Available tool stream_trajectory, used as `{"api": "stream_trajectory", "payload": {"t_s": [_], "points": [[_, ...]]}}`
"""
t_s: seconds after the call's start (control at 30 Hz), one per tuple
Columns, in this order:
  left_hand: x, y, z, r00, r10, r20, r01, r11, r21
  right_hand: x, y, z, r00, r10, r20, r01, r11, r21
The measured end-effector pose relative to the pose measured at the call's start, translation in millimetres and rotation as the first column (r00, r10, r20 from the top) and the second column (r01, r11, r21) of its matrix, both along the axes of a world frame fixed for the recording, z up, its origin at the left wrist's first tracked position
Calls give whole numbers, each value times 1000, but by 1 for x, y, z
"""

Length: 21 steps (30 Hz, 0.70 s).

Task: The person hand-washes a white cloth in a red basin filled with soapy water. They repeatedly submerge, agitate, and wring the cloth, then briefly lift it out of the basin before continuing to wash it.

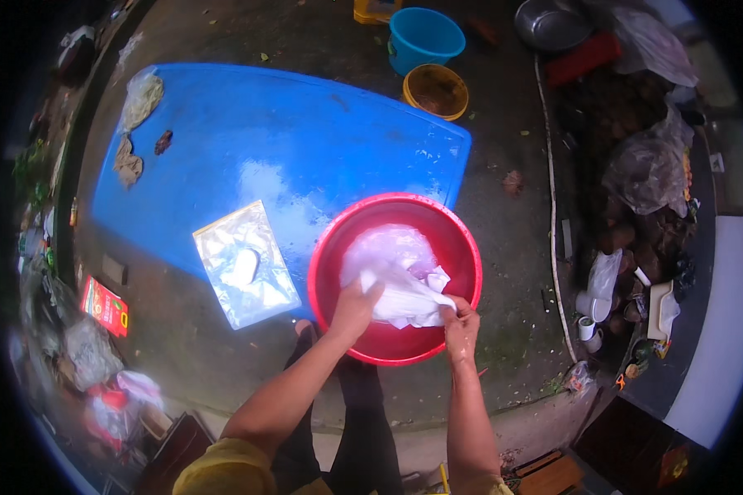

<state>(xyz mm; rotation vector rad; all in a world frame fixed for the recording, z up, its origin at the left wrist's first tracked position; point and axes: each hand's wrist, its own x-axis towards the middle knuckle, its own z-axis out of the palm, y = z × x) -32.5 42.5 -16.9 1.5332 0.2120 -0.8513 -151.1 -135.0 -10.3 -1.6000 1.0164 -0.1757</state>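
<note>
A wet white cloth [405, 297] is stretched between my two hands over a red plastic basin [396, 351]. My left hand [354, 309] grips the cloth's left part, inside the basin's near left side. At the near right rim, my right hand [461, 328] pinches a corner of it between thumb and fingers. Cloudy, sudsy water [390, 241] lies in the basin, and part of the cloth rests in it. Left of the basin, a white bar [245, 267], apparently soap, lies on a clear plastic bag [272, 294].
A large blue board [223, 136] lies on the concrete ground under the bag. Behind stand a teal bucket [424, 37] and a yellow bucket [433, 93]. A long white pole [551, 204] runs along the right, beside piled clutter and a plastic bag [650, 167]. A red printed package [104, 306] lies left.
</note>
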Motion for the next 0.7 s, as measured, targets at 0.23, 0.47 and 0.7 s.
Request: {"api": "stream_trajectory", "payload": {"t_s": [0.23, 0.47, 0.7], "points": [[25, 24, -17, 976, 213, 53, -212, 977, -14, -12, -22, 1, 939, -326, 109, 293, 925, 243], [12, 42, -21, 982, 165, 92, -177, 974, 143, -25, -33, 12, 991, -136, -7, 136, 991, -17], [-30, 41, 2, 975, -224, -16, 201, 840, 503, -37, -40, 28, 988, -152, -8, 152, 987, 60]]}}
